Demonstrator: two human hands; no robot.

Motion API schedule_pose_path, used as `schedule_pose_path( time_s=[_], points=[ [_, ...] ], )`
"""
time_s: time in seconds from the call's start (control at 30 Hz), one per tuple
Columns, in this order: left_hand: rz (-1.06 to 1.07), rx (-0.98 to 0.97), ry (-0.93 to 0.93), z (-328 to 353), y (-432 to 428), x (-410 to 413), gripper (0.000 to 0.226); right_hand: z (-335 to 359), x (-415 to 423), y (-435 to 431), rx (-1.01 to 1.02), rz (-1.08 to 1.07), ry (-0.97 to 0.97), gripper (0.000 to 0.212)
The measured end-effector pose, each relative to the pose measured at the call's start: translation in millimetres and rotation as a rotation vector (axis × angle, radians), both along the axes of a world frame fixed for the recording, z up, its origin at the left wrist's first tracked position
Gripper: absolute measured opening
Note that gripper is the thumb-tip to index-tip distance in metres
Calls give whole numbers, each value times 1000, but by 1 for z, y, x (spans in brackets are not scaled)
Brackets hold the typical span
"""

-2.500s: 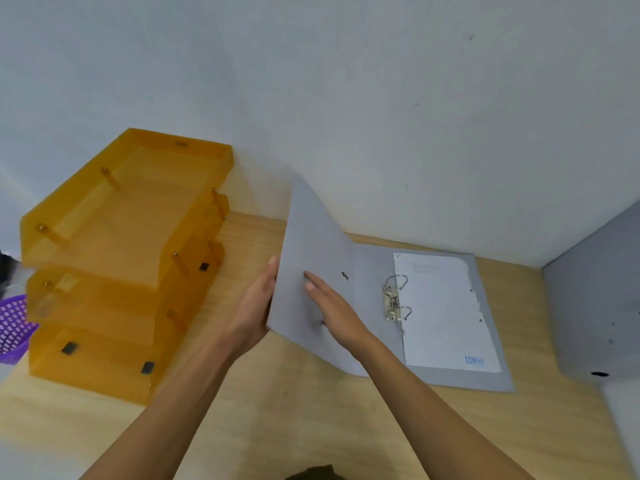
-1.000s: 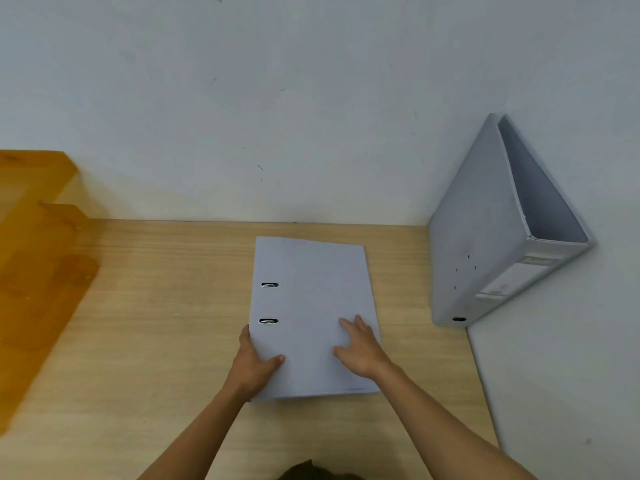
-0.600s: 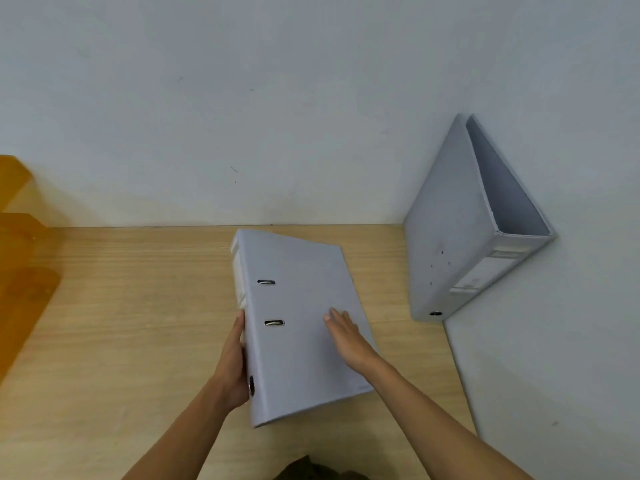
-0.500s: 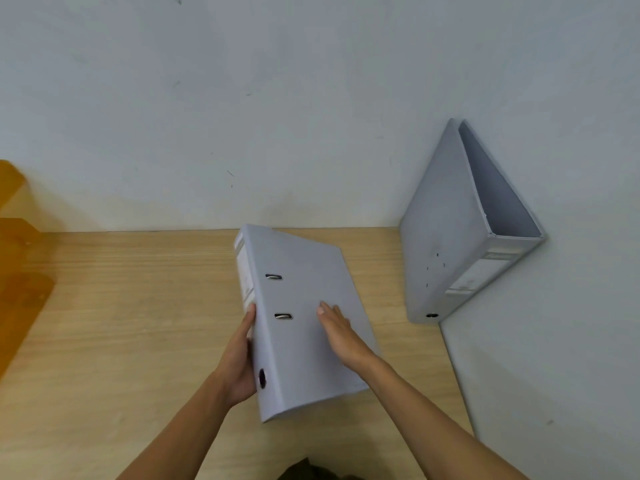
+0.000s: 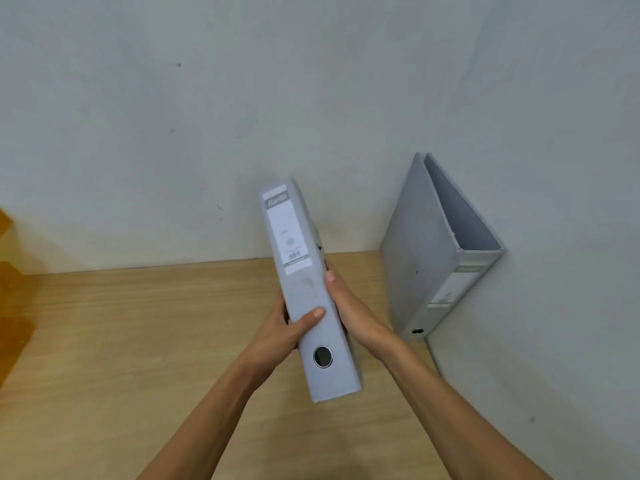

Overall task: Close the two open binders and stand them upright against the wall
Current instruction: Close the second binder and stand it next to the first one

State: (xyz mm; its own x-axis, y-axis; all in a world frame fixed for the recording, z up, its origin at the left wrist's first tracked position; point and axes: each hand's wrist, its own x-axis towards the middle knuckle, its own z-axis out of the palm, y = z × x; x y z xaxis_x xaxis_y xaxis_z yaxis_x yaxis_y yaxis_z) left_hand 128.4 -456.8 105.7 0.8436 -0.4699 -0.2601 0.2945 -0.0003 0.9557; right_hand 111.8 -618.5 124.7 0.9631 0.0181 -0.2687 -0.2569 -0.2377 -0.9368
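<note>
Closed grey lever-arch binder (image 5: 308, 289), flat on desk (image 5: 138, 341) 1 s ago, now lifted spine-up, left hand (image 5: 284, 327) & right hand (image 5: 349, 306) clamped on covers; 2nd binder (image 5: 426, 258) already at wall (image 5: 554, 202), so standing it alongside prob. remains.

You see even, diffuse light with no glare. The pale grey-white painted wall (image 5: 242, 116) darkens toward the upper corners. The closed grey cardboard lever-arch binder (image 5: 304, 289) is slightly motion-blurred; its spine label is unreadable. Soft shadows fall on the light wood-grain tabletop (image 5: 138, 341). Wide-angle distortion bends the frame edges
</note>
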Motion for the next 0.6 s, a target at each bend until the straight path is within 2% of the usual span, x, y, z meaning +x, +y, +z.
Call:
schedule_pose_path(
  time_s=[0.17,0.37,0.47,0.6],
  points=[
    [-43,21,-184,10,-17,-8,80,34,-19,-14,-32,-34,-201,56],
    [-55,94,-271,-9,-33,-30,98,28,-39,-37,-137,-144,-282,77],
    [-80,159,-337,-17,-48,-34,101,18,-44,-54,-140,-212,-294,74],
    [-108,209,-359,-24,-69,-21,96,4,-50,-69,-96,-245,-207,76]
  ],
)
